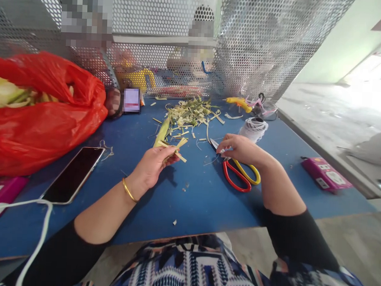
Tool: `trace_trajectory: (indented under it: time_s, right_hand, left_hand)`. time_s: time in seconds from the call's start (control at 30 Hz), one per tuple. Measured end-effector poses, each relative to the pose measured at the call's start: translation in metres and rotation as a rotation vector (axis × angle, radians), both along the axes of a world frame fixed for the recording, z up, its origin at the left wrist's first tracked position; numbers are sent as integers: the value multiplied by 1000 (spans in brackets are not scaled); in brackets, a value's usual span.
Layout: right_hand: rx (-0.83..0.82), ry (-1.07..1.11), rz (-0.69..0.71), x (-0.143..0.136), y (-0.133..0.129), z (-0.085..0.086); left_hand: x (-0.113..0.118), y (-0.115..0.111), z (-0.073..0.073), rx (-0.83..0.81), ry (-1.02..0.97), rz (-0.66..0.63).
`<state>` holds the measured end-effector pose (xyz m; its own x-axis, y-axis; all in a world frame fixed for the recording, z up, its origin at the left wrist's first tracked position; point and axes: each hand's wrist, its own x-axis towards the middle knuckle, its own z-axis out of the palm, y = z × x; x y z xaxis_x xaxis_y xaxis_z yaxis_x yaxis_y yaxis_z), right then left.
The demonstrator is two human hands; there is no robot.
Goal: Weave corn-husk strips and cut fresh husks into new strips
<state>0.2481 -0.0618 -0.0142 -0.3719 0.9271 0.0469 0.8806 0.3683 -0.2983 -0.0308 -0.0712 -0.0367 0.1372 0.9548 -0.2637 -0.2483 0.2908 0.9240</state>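
patterned clothing point(186, 270) sits nearest; above the blue table point(194, 210), the left hand point(155, 162) pinches crossed pale strips point(181, 144); the right hand's point(238, 149) fingers curl over the scissors point(238, 172), their grip unclear

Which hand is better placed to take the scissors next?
Probably the right hand: it is over the scissors, though contact is unclear, while the left hand is farther away and holds pale strips.
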Motion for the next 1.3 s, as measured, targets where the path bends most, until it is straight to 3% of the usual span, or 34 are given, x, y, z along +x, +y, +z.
trace_trajectory:
  time_s: [0.17, 0.37, 0.5, 0.63, 0.9, 1.13, 1.3]
  right_hand:
    - [13, -89, 52, -5, 11, -11]
    - [105, -94, 99, -7, 11, -19]
    - [145, 36, 110, -6, 9, -13]
    - [83, 269, 57, -10, 7, -9]
    - [-228, 882, -82, -62, 4, -13]
    - [-254, 870, -181, -98, 7, -6]
    - [-208, 893, -170, -109, 6, -10]
  left_hand:
    - [-1, 1, -6, -34, 20, -80]
    - [-3, 2, -4, -43, 39, -81]
    - [-1, 0, -2, -59, 40, -76]
    - [-1, -1, -1, -32, 44, -92]
    - [5, -5, 4, -164, -89, -181]
    - [5, -3, 6, -311, -260, -281]
    - [4, -2, 6, -352, -284, -245]
